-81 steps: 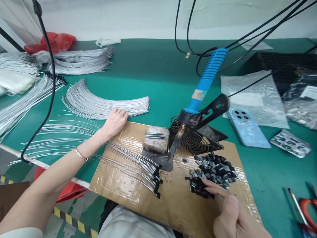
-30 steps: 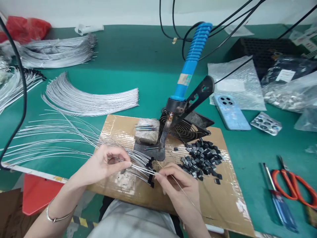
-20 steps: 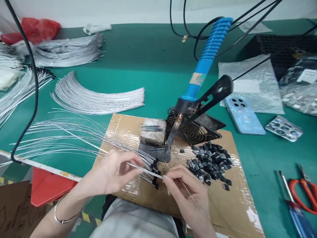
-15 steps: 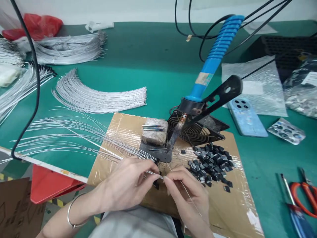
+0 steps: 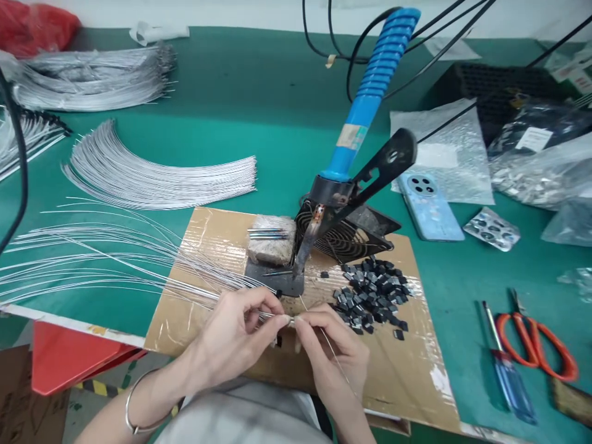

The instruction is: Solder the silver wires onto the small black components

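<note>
My left hand (image 5: 243, 339) is closed on thin white wires (image 5: 203, 287), which run off to the left across the cardboard (image 5: 393, 388). Fingertip to fingertip with it, my right hand (image 5: 335, 354) pinches at the wire ends; a thin, solder-like wire (image 5: 303, 301) also passes through this hand. The small ends between the fingers are mostly hidden. Just beyond my hands, a blue-handled soldering iron (image 5: 354, 132) leans in a black stand (image 5: 382, 176), its tip pointing down. Many small black pieces (image 5: 374, 296) lie heaped beyond my right hand.
Behind the iron sits a black fan (image 5: 333, 237), beside a worn block (image 5: 272, 250) with thin rods on it. A fanned wire bundle (image 5: 161, 179) lies at left. Rightward are a phone (image 5: 430, 206), blister pack (image 5: 493, 229), screwdriver (image 5: 511, 382) and orange-handled cutters (image 5: 536, 342).
The whole view has shifted, so the bench things appear further left and slightly higher. My hands stay together at the wire ends, with little change in their grip.
</note>
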`<state>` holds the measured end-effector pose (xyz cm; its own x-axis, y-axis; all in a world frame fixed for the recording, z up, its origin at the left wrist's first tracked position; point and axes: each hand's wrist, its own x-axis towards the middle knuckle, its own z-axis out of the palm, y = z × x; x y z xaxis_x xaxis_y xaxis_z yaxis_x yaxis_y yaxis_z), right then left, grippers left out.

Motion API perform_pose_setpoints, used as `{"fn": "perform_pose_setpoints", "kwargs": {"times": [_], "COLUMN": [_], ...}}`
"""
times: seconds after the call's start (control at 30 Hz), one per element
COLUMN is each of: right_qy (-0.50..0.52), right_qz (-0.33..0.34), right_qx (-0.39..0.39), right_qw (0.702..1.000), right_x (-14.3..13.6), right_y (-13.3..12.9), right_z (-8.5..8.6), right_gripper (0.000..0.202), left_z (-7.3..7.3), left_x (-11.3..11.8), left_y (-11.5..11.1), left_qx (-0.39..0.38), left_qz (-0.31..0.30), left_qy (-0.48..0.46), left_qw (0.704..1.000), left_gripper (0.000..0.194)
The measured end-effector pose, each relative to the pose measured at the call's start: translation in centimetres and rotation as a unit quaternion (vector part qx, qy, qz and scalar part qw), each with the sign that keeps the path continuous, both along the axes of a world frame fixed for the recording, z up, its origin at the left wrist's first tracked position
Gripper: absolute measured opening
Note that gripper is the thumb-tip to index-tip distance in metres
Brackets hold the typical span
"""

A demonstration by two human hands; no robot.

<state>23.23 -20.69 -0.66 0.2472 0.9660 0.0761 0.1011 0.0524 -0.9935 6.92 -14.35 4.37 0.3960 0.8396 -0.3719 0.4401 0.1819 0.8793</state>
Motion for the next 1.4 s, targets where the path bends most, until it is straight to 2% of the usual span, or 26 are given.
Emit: {"fn": "perform_pose_setpoints", "kwargs": {"times": [0.1,0.2,0.5,0.87,1.1,1.4], "right_qy": [0.017,0.081,0.224,0.288,0.324,0.334], "right_qz": [-0.019,-0.036,0.008,-0.005,0.009,0.033], "right_qx": [0.000,-0.011,-0.074,-0.118,-0.160,-0.183], "right_qw": [1.000,0.996,0.972,0.950,0.933,0.924], "right_x": [0.3,0.3,-1.0,-1.2,-0.7,-0.2], "right_y": [-0.1,-0.2,0.2,0.4,1.0,1.6], "right_z": [-0.3,-0.7,-0.7,-0.3,0.6,1.2], "right_gripper": [0.017,0.020,0.010,0.010,0.014,0.017], "left_z": [0.1,0.4,0.4,-0.4,0.1,0.3], "left_x": [0.1,0.2,0.2,-0.1,0.2,0.2], "left_y": [0.2,0.4,0.3,-0.3,0.0,0.2], "left_qx": [-0.024,-0.027,-0.034,-0.020,-0.032,-0.038], "left_qz": [0.025,0.036,0.054,0.053,0.049,0.044], "left_qy": [-0.004,-0.014,-0.036,-0.030,-0.058,-0.036], "left_qw": [0.999,0.999,0.997,0.998,0.997,0.998], "left_gripper": [0.019,0.020,0.023,0.024,0.022,0.024]}}
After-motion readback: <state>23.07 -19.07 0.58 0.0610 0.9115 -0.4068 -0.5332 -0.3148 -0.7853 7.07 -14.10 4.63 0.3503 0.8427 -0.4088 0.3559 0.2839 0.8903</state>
